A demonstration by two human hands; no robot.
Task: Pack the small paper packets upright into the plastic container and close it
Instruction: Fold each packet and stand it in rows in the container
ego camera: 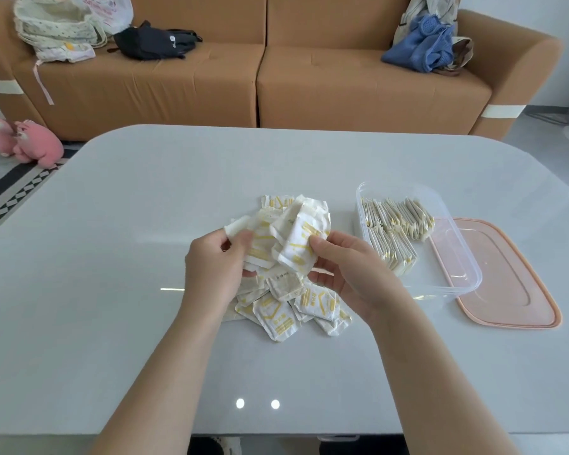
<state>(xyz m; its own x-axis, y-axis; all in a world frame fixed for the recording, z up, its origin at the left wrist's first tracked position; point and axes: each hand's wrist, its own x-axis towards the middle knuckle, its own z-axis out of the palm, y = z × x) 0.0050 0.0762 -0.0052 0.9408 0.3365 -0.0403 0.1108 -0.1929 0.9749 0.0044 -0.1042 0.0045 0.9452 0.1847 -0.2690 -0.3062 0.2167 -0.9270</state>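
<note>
A loose pile of small white paper packets with yellow print (289,310) lies on the grey table in front of me. Above the pile, my left hand (216,261) and my right hand (349,264) together hold a bunch of packets (293,238) between their fingers. One finger of my left hand wears a white wrap. To the right stands the clear plastic container (460,277), open, with two rows of packets standing upright (395,231) in its left half. Its pink lid (513,284) lies flat under and beside it.
The grey table (112,257) has rounded far corners and its near edge runs just below my forearms. Behind it stands an orange sofa (260,77) with bags and clothes on it. A pink plush toy (30,142) lies on the floor at the left.
</note>
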